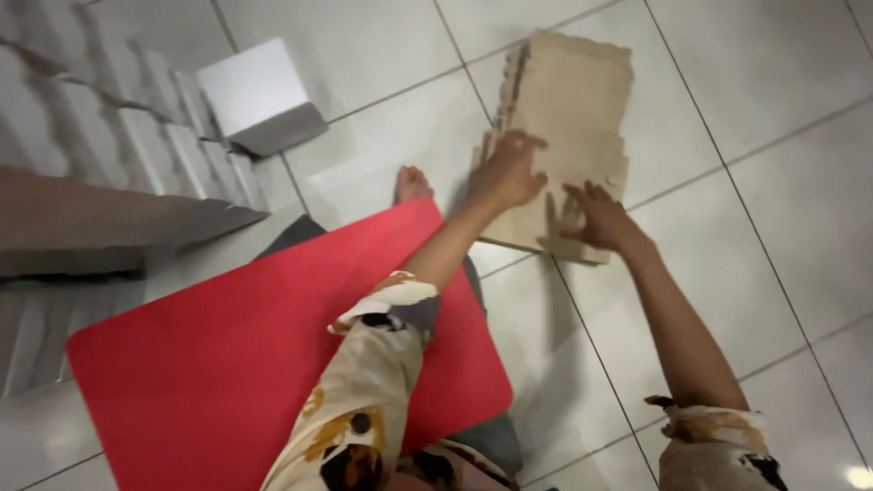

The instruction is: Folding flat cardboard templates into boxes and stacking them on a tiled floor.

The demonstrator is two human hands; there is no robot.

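Both hands rest with fingers spread on a stack of flat brown cardboard pieces [568, 118] in the upper centre: the left hand [509, 171] flat on top, the right hand [596, 216] at its near edge. The stack lies on the pale tiled floor [773, 182]. A red board [236, 355] covers the lap at lower left; a white box [259, 95] stands at upper left.

Bare pale floor tiles [773, 182] are lying open to the right of the stack of flat brown notched cardboard sheets [568, 118]. On the left, a white folded box [259, 95] and what is probably a row of grey-white flattened boxes [118, 136] are crowding the way. A red flat board [227, 355] is covering the lap, a bare foot [411, 185] peeking just past it.
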